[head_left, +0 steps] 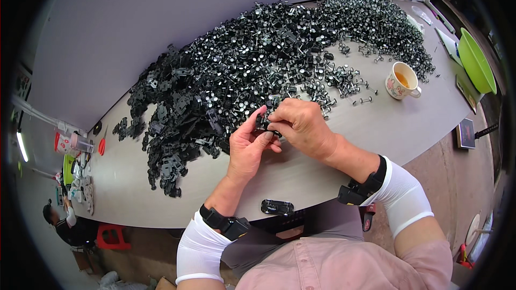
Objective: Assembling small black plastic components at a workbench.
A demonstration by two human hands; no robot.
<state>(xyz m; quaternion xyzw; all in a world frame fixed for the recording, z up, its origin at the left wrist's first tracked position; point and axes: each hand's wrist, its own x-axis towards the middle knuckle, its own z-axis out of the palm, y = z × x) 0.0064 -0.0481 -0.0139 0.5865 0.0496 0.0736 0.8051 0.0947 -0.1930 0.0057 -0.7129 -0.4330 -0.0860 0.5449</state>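
Note:
Close together over the table's front middle, both my hands work on one small black plastic toy-car chassis [262,122]. My left hand [246,147] grips it between thumb and fingers. From the right, my right hand [303,124] pinches at the same spot with closed fingertips; what sits between them is hidden. Just beyond my hands lies a big heap of wheel-and-axle sets [236,70], dark wheels with silvery faces. To its left, black chassis pieces [174,123] are piled up. A single chassis with wheels [277,207] rests near the table's front edge.
A patterned cup [401,81] with amber liquid stands right of the loose axles. A green basin [475,62] is at the far right edge. Red-handled scissors [102,145] lie at the left. Another person [67,220] sits at far left, near a red stool [113,236].

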